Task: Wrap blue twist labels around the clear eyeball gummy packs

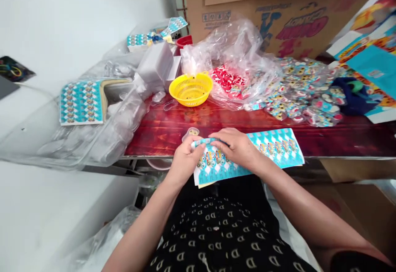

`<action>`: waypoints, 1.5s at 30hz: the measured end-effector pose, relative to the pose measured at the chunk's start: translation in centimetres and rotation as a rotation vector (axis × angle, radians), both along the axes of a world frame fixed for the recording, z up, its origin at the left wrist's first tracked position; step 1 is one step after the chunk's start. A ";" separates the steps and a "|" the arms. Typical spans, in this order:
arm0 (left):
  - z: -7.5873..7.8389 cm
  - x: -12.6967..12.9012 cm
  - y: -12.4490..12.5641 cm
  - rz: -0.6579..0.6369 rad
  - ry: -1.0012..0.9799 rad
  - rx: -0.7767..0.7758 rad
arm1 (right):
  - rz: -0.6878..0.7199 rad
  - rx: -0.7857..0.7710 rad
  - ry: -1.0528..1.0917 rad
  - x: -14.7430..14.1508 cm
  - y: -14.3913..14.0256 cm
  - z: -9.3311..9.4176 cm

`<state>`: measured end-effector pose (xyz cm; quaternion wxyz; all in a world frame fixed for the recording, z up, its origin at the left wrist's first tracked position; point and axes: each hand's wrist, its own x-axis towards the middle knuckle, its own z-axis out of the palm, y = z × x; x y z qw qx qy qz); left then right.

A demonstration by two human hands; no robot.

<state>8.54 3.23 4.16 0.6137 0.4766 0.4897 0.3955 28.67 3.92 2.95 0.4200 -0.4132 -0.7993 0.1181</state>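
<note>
A sheet of blue-and-white stickers (pixel 280 148) with cartoon figures lies across the table's front edge, its lower part hanging over toward my lap. My left hand (pixel 185 156) is closed at its upper left corner, thumb and fingers pinching a raised sticker strip (pixel 204 141). On the right end of that strip, my right hand (pixel 238 147) has its fingertips closed, its wrist resting over the sheet. Just beyond my left fingers sits a small clear plastic case (pixel 186 135) with a yellow piece inside. Part of the sheet is hidden under my right hand.
A yellow basket (pixel 191 90) stands at the back. Right of it, a plastic bag (pixel 235 57) holds red-and-white pieces, beside a heap of filled clear cases (pixel 297 92). Leftward, a clear bin (pixel 77 148) holds empty cases and a sticker stack (pixel 81 102). A cardboard box (pixel 235 16) rises behind.
</note>
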 end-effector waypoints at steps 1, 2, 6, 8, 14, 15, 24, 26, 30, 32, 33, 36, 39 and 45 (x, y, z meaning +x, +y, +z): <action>0.2 -0.1 -0.2 0.005 -0.069 -0.022 | 0.014 -0.031 0.017 -0.4 0.4 -0.1; 0.2 -0.1 -0.3 0.015 -0.129 -0.041 | 0.022 -0.067 0.043 -0.5 0.8 -0.2; -0.4 -0.4 -0.6 0.086 -0.202 -0.050 | 0.026 -0.144 0.090 -0.2 1.6 -0.2; -1.0 -0.4 -0.6 0.115 -0.181 -0.024 | 0.033 -0.133 0.079 -0.8 1.8 0.0; -1.7 -1.1 -0.3 0.113 -0.013 0.069 | 0.105 -0.053 0.038 -3.5 2.2 0.0; -1.7 -1.2 -0.2 0.118 0.012 0.074 | 0.112 -0.029 0.031 -3.7 2.2 0.0; -1.7 -1.0 0.3 0.130 -0.029 0.066 | 0.036 0.243 -0.107 -3.6 2.4 -0.2; -1.6 -0.9 0.3 0.134 -0.032 0.055 | 0.016 0.286 -0.128 -3.5 2.3 -0.4; -1.6 -0.7 0.4 0.169 -0.054 0.025 | 0.020 0.320 -0.134 -3.2 2.1 -0.9; -1.6 -0.7 0.4 0.195 -0.069 0.008 | 0.025 0.280 -0.141 -3.1 2.0 -1.1; -1.7 -0.6 0.4 0.205 -0.072 -0.001 | 0.025 0.242 -0.142 -3.0 2.0 -1.2; -1.7 -0.5 0.6 0.215 -0.081 -0.021 | 0.036 0.128 -0.118 -3.0 1.8 -1.3; -1.6 -0.5 1.0 0.226 -0.126 -0.048 | 0.068 0.129 -0.050 -3.2 1.6 -1.1; -1.2 -0.9 2.3 0.227 -0.236 -0.193 | 0.203 0.184 0.089 -2.6 -1.1 1.1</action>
